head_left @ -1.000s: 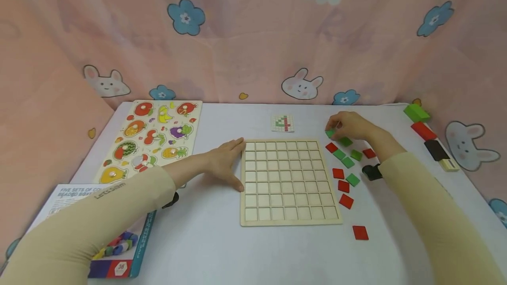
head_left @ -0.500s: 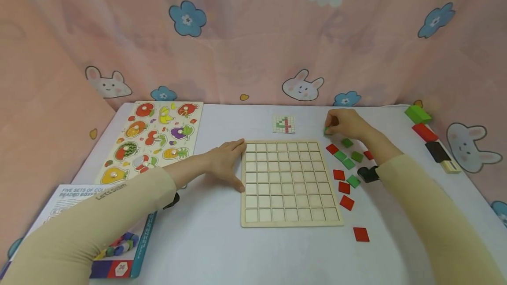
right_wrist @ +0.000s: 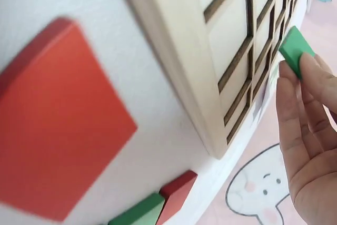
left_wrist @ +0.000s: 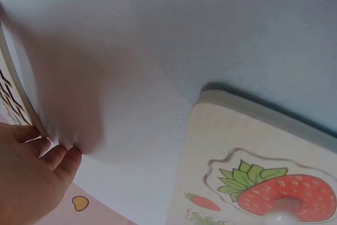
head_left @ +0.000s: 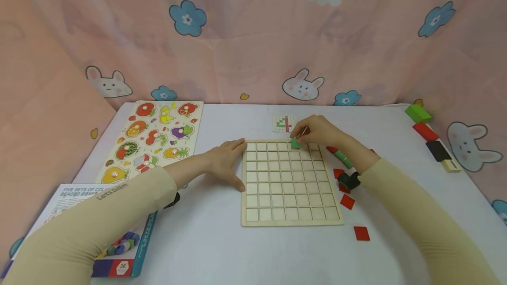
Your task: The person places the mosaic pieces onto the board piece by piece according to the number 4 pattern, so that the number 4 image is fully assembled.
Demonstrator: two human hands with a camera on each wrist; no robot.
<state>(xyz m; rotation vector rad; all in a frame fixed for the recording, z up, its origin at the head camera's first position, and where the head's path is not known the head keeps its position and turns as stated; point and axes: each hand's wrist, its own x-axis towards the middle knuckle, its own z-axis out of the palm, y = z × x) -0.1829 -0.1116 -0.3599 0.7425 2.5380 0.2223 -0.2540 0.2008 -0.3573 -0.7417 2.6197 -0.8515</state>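
A wooden grid board (head_left: 291,183) with empty square cells lies in the middle of the white table. My right hand (head_left: 314,132) pinches a green square tile (head_left: 295,143) and holds it over the board's top row; the right wrist view shows the green tile (right_wrist: 296,51) at my fingertips (right_wrist: 310,72) beside the board (right_wrist: 210,67). My left hand (head_left: 225,162) rests flat on the table against the board's left edge, fingers straight; it also shows in the left wrist view (left_wrist: 29,175). A small pattern card (head_left: 283,123) lies behind the board.
Loose red tiles (head_left: 361,233) and green tiles (head_left: 343,159) lie right of the board. A fruit puzzle board (head_left: 152,137) sits at the left, a bead box (head_left: 119,250) at the front left. Coloured blocks (head_left: 425,132) line the right edge.
My right hand picked a green tile from the pile on the right and carried it left over the board's top row. The left hand stayed still.
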